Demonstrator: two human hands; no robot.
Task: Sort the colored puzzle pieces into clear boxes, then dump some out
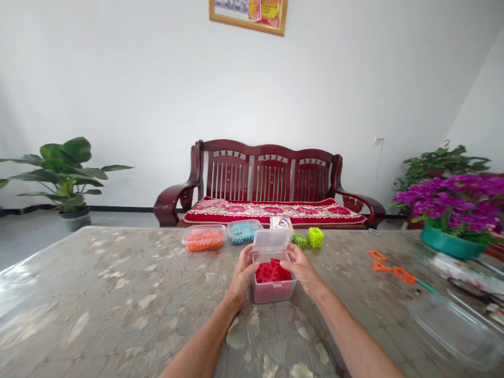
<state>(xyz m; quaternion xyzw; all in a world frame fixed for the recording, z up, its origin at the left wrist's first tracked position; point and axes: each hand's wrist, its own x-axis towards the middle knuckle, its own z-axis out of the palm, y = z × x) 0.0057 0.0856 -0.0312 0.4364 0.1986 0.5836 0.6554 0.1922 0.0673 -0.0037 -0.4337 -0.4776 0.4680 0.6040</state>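
A small clear plastic box [274, 293] stands on the table in front of me, its hinged lid [271, 240] raised at the back. Red plastic building pieces [270, 272] fill it. My left hand [241, 274] grips the box's left side, thumb at the rim. On the opposite side my right hand [304, 269] holds the box, with its thumb over the rim by the red pieces. Just behind the box are a yellow-green knobbly cube [315, 237] and a darker green knobbly piece [300, 240].
Tubs of orange pieces [205, 238] and blue pieces [244, 231] stand at the table's far edge, near a small printed box [281, 223]. Rightward lie joined orange pieces [394, 270], a clear lid-like tray [452, 325] and a teal flower pot [452, 242].
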